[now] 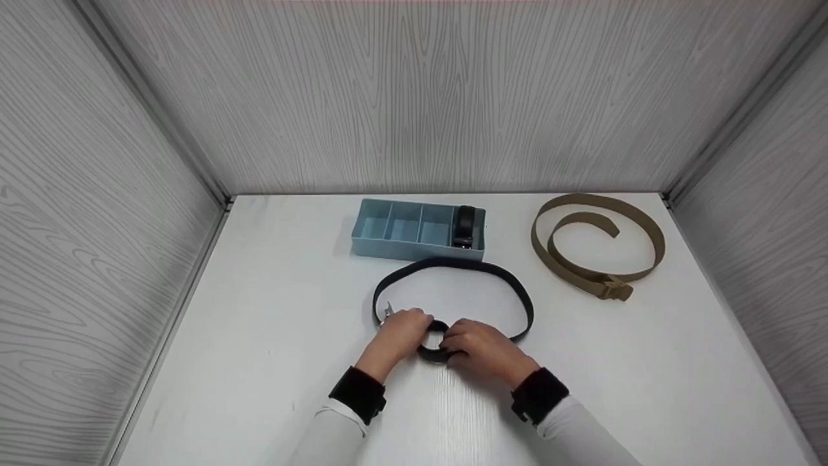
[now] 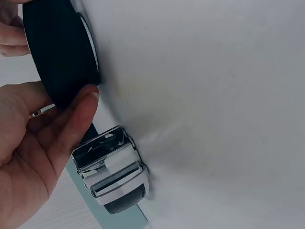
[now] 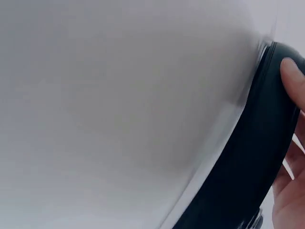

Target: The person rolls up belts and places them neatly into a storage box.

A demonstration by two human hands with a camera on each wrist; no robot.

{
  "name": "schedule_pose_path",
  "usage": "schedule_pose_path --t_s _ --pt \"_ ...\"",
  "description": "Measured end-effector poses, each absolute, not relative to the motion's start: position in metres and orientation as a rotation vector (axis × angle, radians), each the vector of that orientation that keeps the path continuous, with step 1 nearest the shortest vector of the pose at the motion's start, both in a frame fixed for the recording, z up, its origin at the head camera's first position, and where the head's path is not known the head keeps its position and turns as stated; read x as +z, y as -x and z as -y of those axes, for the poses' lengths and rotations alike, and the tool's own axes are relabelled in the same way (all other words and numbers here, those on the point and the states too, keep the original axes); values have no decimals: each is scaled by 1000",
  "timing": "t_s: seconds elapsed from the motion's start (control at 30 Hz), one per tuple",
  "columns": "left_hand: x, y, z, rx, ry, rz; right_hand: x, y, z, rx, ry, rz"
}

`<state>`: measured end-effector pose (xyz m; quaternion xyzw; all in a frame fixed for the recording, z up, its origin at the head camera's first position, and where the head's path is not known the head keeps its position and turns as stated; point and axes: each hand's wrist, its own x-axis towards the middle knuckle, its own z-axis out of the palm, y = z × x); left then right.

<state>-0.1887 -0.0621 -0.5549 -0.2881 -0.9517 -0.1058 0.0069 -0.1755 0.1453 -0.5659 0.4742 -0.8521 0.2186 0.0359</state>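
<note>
A black belt (image 1: 451, 263) lies on the white table, its long part in a wide loop and one end rolled into a small ring. My left hand (image 1: 402, 333) pinches the ring's left side between thumb and fingers. On the right side, my right hand (image 1: 482, 347) grips the same ring. A silver buckle (image 2: 114, 167) shows beyond the left hand in the left wrist view. In the right wrist view, the thumb presses on the black band (image 3: 238, 138), with the fingers of the right hand (image 3: 291, 200) behind it.
Behind the belt stands a light blue divided box (image 1: 414, 248); a rolled black belt (image 1: 464, 223) sits in its rightmost compartment. A tan webbing belt (image 1: 656, 239) with a buckle lies loosely coiled at the right. Grey wood-grain panels (image 1: 414, 97) enclose the table's back and sides.
</note>
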Motion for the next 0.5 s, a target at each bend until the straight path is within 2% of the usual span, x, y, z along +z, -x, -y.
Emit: schedule_pose_path --t_s 0.27,0.5 --pt "-560 188 59 -312 902 2948 -574 180 -138 715 -1420 2549" --pt "-560 180 50 -302 600 3029 -576 180 -139 767 -1400 2529"
